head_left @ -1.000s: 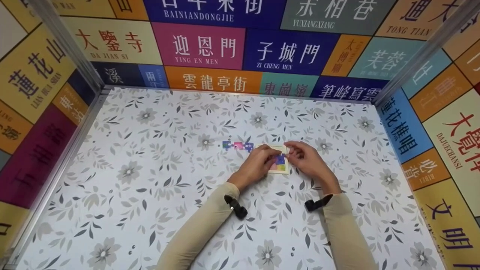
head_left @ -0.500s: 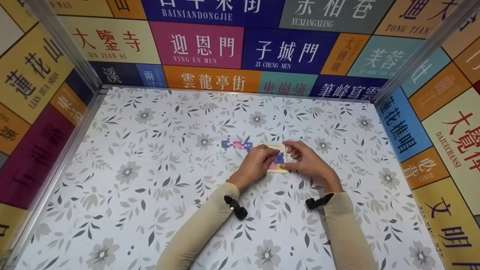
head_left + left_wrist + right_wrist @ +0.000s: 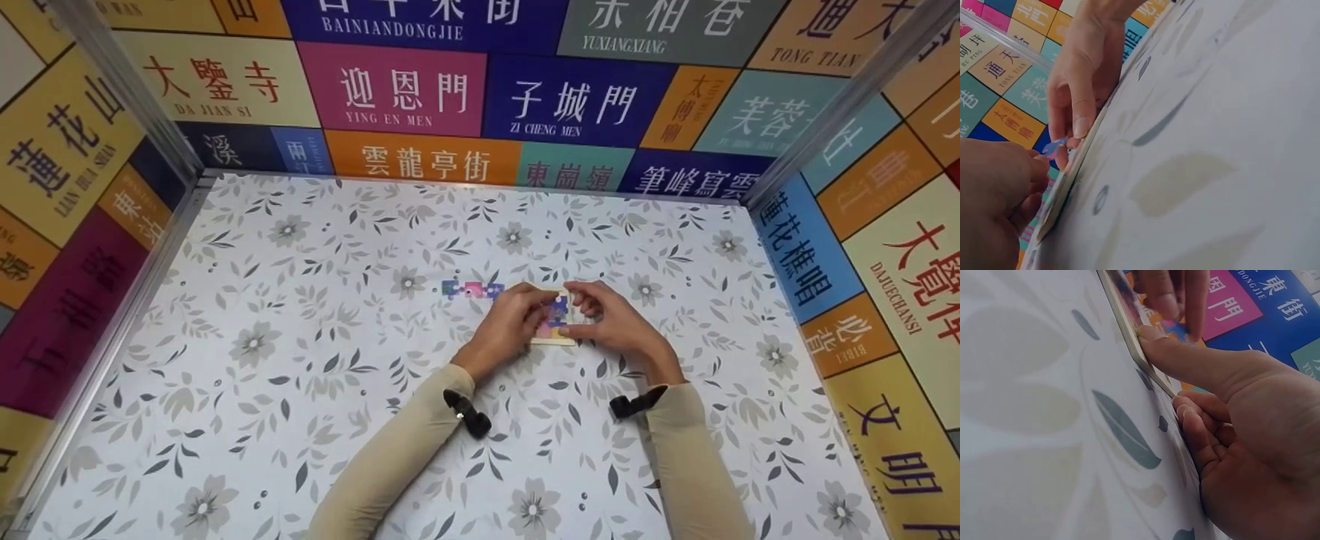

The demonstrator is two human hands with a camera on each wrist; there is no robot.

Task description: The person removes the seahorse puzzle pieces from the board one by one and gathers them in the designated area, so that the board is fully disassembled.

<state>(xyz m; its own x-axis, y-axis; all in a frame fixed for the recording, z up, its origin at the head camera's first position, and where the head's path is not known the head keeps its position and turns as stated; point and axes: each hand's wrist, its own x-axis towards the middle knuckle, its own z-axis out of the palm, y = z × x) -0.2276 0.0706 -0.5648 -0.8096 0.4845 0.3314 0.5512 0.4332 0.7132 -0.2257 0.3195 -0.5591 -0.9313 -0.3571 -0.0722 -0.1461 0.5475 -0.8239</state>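
Note:
My left hand [image 3: 496, 324] hovers over the left part of a small square puzzle tray [image 3: 555, 343] with a cream rim. In the left wrist view its fingertips pinch a blue and pink jigsaw piece [image 3: 1053, 148] just above the tray. Blue, pink and yellow pieces [image 3: 557, 315] lie inside the tray, partly hidden by that hand. My right hand [image 3: 621, 324] holds the tray's right side, forefinger by the far corner. Its thumb [image 3: 1185, 360] presses down at the near corner, and the other fingers [image 3: 1199, 424] curl low against the table beside the edge.
A short row of loose jigsaw pieces [image 3: 472, 289], purple and pink, lies left of the tray. White paper with grey flowers covers the table [image 3: 315, 450]. Panels with large lettering [image 3: 409, 90] rise behind and at both sides, framed by metal posts [image 3: 142, 97].
My right thumb has come down onto the tray's near right corner. My left hand has drawn back slightly, so more blue pieces show in the tray.

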